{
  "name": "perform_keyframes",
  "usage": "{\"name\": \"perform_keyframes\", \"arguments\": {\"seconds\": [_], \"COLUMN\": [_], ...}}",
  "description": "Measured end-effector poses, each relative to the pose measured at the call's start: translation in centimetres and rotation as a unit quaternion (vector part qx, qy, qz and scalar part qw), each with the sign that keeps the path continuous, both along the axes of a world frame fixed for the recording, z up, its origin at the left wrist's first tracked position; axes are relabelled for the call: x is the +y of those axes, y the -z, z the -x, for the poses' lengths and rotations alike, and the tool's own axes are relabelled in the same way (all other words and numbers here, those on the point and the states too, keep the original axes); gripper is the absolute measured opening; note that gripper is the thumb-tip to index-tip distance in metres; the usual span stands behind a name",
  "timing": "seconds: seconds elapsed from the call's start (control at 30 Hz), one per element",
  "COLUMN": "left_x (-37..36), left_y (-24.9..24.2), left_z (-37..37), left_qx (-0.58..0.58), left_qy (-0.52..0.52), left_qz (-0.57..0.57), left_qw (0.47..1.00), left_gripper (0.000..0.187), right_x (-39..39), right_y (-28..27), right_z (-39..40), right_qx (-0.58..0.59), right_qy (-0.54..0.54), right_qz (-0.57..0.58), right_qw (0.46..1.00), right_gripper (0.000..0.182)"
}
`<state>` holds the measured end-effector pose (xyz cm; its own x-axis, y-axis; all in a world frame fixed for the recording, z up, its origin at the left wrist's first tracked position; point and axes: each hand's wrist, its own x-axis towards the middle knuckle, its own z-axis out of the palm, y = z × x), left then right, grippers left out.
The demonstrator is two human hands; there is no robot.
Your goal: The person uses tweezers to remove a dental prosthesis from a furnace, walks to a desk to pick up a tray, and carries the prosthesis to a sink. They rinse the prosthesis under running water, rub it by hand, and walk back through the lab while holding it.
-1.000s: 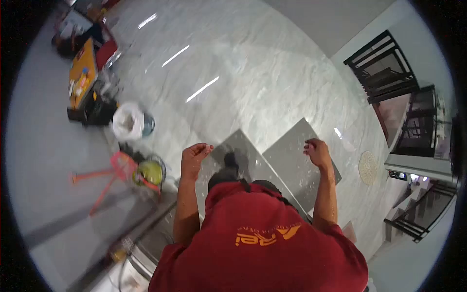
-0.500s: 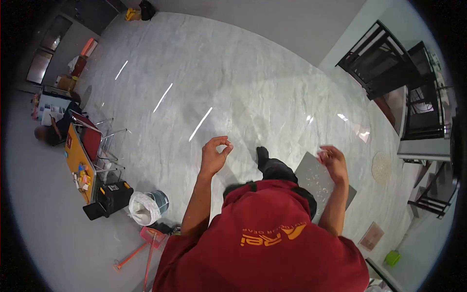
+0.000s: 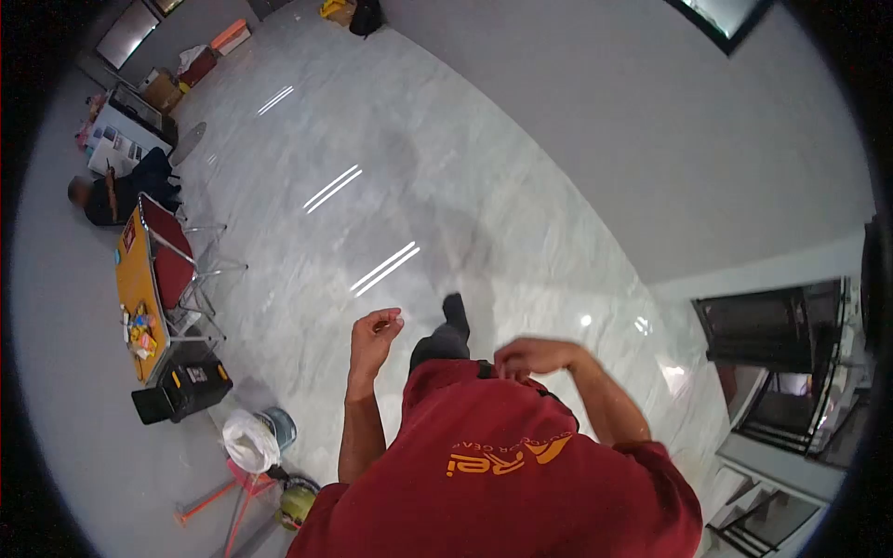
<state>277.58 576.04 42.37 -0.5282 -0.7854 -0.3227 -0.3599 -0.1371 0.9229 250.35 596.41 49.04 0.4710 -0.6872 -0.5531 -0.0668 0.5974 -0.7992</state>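
Observation:
My left hand [image 3: 372,339] is raised over the floor, in front of my shirt and to its left. Its thumb and fingers curl together in a pinch, and whatever may sit between the tips is too small to make out. At my waist, my right hand [image 3: 535,356] bends downward against the front hem of my red shirt [image 3: 521,437], close to a dark strap [image 3: 485,369]. The fingers of that hand are blurred and partly hidden. One dark-shod foot [image 3: 454,312] is stepping forward on the glossy marble-look floor [image 3: 446,167].
On the left are a bucket [image 3: 282,426] beside a white sack [image 3: 249,441], a black toolbox [image 3: 200,389], a yellow-topped table [image 3: 136,270] and a red chair [image 3: 172,265]. A person [image 3: 139,191] sits beyond. Black railings [image 3: 758,327] stand at right.
My view has turned right and moved forward; the grey board with white bits has left view. My right hand has come in from the side to my waist. My left hand keeps its pinch.

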Motion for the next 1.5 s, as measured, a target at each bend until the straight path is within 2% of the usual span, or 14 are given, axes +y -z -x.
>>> {"name": "perform_keyframes", "arguments": {"seconds": [0.1, 0.2, 0.23, 0.4, 0.5, 0.53, 0.63, 0.77, 0.87, 1.07, 1.2, 1.33, 1.43, 1.5], "left_x": [-9.3, -17.8, -20.7, -32.6, -39.3, -41.7, -48.8, -60.5, -69.3, -88.5, -103.6, -120.0, -129.4, -135.9], "left_y": [-0.8, -3.9, -5.0, -5.7, -5.1, -4.3, -4.0, -5.2, -5.5, -2.1, -2.5, -4.5, -6.1, -5.6], "left_z": [6.8, 15.5, 18.9, 32.2, 38.2, 39.6, 42.6, 44.3, 44.4, 46.3, 50.6, 55.2, 58.4, 60.5], "left_qx": [0.005, 0.003, 0.006, 0.039, 0.057, 0.053, 0.055, 0.068, 0.048, 0.065, 0.052, 0.037, 0.026, 0.027], "left_qy": [0.023, 0.088, 0.116, 0.208, 0.194, 0.169, 0.103, 0.014, -0.074, -0.173, -0.170, -0.067, 0.016, 0.022], "left_qz": [0.008, 0.082, 0.118, 0.246, 0.231, 0.221, 0.201, 0.238, 0.212, 0.133, 0.018, 0.146, 0.186, 0.203], "left_qw": [1.000, 0.993, 0.986, 0.946, 0.952, 0.959, 0.973, 0.969, 0.973, 0.974, 0.984, 0.986, 0.982, 0.979], "left_gripper": [0.021, 0.016, 0.014, 0.012, 0.013, 0.013, 0.013, 0.014, 0.012, 0.011, 0.013, 0.014, 0.008, 0.008], "right_x": [-6.3, -12.1, -14.7, -27.5, -37.5, -41.8, -54.2, -71.1, -83.7, -104.7, -116.4, -126.5, -132.6, -138.6], "right_y": [2.4, 0.9, -0.3, 1.8, 3.8, 3.1, 1.0, -1.6, -4.8, -1.4, 0.1, -0.2, 1.1, 2.0], "right_z": [3.2, 10.1, 12.7, 24.7, 31.7, 33.4, 38.7, 44.5, 46.5, 50.0, 53.4, 57.3, 60.1, 62.1], "right_qx": [0.027, 0.172, 0.202, 0.102, 0.047, 0.045, 0.012, 0.043, 0.082, 0.062, 0.038, 0.022, 0.063, 0.014], "right_qy": [0.096, 0.122, 0.173, 0.485, 0.533, 0.556, 0.534, 0.400, 0.306, 0.265, 0.353, 0.404, 0.466, 0.508], "right_qz": [-0.068, 0.026, 0.023, 0.003, 0.059, 0.038, 0.053, 0.068, 0.098, 0.123, 0.049, 0.056, 0.053, 0.040], "right_qw": [0.993, 0.977, 0.964, 0.869, 0.842, 0.829, 0.844, 0.913, 0.943, 0.954, 0.934, 0.913, 0.881, 0.861], "right_gripper": [0.020, 0.024, 0.024, 0.014, 0.014, 0.013, 0.012, 0.012, 0.011, 0.011, 0.013, 0.014, 0.013, 0.013]}}
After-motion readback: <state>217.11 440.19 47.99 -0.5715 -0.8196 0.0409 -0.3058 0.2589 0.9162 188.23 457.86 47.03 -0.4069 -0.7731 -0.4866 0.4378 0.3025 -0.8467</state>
